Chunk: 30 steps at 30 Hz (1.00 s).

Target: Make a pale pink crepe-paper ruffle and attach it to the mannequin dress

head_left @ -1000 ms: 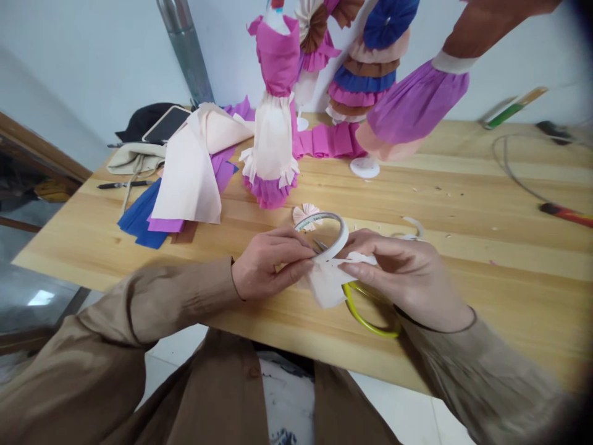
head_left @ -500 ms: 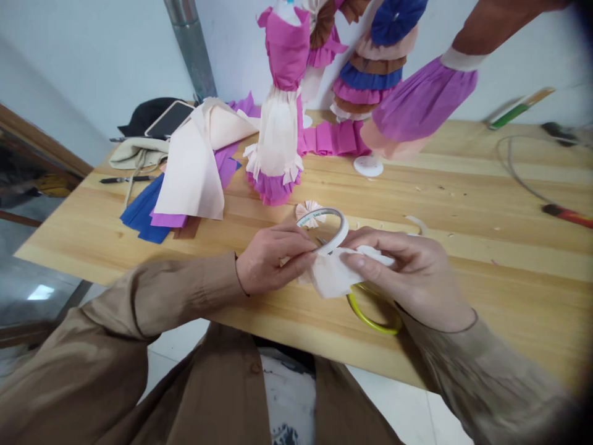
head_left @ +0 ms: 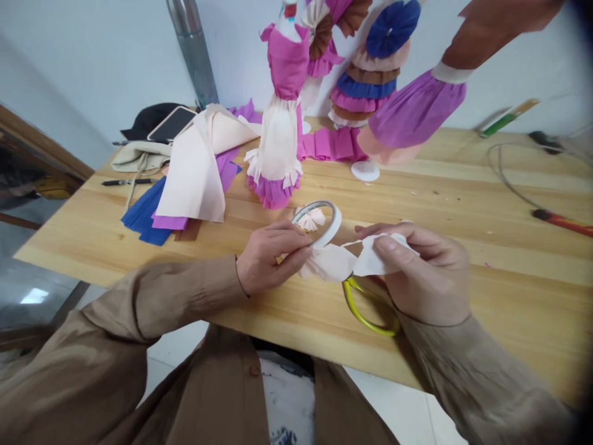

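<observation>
Listed near tabletop's (head_left: pixel 509 278) left edge: layered paper sheets (head_left: pixel 192 182). Recorded toward the front edge: left hand (head_left: pixel 273 256), pinched on white tape roll (head_left: pixel 335 225), with pale paper (head_left: pixel 330 262) just beside; yellow handle (head_left: pixel 354 309), nearest that edge. Counted further right: right hand (head_left: pixel 428 269), clamped on white scrap (head_left: pixel 373 258). Entered last, back edge: green-and-tan stick (head_left: pixel 509 118).

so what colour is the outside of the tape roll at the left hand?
White; the tape roll shows best in the head view.
</observation>
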Available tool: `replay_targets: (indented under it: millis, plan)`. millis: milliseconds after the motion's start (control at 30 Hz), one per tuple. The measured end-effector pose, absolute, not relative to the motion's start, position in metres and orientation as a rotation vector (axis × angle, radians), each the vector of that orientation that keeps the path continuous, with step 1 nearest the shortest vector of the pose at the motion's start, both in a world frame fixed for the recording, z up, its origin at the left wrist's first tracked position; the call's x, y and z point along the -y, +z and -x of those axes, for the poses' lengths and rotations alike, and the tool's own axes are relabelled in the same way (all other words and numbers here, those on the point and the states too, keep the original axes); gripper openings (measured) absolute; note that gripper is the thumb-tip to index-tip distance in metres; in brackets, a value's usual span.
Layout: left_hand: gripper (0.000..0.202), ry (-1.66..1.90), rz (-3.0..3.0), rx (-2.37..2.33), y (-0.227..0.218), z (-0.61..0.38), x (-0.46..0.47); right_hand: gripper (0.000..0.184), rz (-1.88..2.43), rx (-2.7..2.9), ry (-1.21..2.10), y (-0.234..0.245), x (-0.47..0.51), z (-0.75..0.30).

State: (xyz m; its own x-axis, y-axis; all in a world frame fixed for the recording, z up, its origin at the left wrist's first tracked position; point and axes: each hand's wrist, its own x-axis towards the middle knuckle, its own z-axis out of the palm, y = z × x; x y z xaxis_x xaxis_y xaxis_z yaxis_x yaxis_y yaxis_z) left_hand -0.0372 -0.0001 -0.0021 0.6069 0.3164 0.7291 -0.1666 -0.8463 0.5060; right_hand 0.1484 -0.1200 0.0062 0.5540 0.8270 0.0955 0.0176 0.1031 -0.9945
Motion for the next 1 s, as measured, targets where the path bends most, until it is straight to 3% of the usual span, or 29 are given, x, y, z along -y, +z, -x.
replay_targets:
  millis: [500, 600, 733, 800, 933, 1000]
  plan:
    - [0.010, 1.155, -2.262, -0.229, -0.006, 0.039, 0.001, 0.004, 0.873, 0.731, 0.169, 0.004, 0.104, -0.161]
    - [0.010, 1.138, -2.263, -0.238, -0.006, 0.039, 0.000, 0.010, 0.991, 0.746, 0.088, 0.000, 0.104, -0.175]
    - [0.009, 1.158, -2.315, -0.123, -0.007, 0.037, -0.001, 0.016, 1.621, 1.187, 0.009, -0.013, 0.095, -0.199]
    - [0.009, 1.133, -2.368, -0.052, -0.008, 0.036, -0.002, 0.027, 1.755, 1.347, 0.014, -0.016, 0.089, -0.206]
    - [0.013, 1.071, -2.502, 0.080, -0.010, 0.034, -0.004, 0.044, 1.538, 1.718, -0.249, -0.003, 0.090, -0.196]
    - [0.017, 1.013, -2.603, 0.128, -0.012, 0.034, -0.004, 0.049, 1.312, 1.996, -0.035, 0.005, 0.096, -0.184]
